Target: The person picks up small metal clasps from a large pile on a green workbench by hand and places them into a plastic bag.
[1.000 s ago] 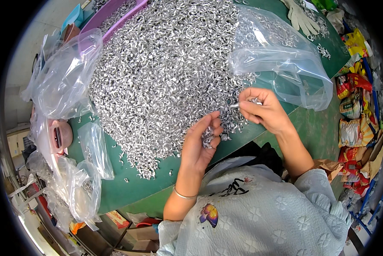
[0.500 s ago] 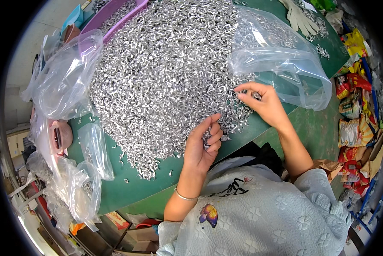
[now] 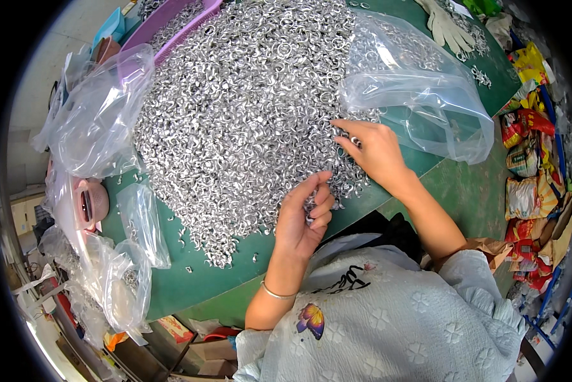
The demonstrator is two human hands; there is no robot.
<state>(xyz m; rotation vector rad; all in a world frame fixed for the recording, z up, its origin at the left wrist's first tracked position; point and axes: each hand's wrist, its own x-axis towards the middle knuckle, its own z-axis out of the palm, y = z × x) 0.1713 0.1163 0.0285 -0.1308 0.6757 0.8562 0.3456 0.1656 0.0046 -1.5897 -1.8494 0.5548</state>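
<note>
A large heap of small curved silver metal pieces (image 3: 235,127), with rings mixed in, covers much of the green table (image 3: 190,290). At the heap's near edge, my left hand (image 3: 304,213) is half curled, palm up, around several of these pieces; its thumb and index finger come close together at the top. To its right, my right hand (image 3: 372,149) reaches in over the heap's right side, with index finger and thumb apart and pointing left at the pieces. Its other fingers are curled under, and whatever lies behind them is hidden.
Clear plastic bags lie on the right (image 3: 420,108) and left (image 3: 98,121) of the heap. A purple basket (image 3: 162,28) holds more pieces at the far left. A pale glove (image 3: 448,28) rests far right. A pink container (image 3: 92,204) stands left; colourful packages (image 3: 528,197) line the right.
My right hand has moved left and further over the heap, and its thumb and index finger have spread wider. My left hand has stayed almost still, keeping its pieces.
</note>
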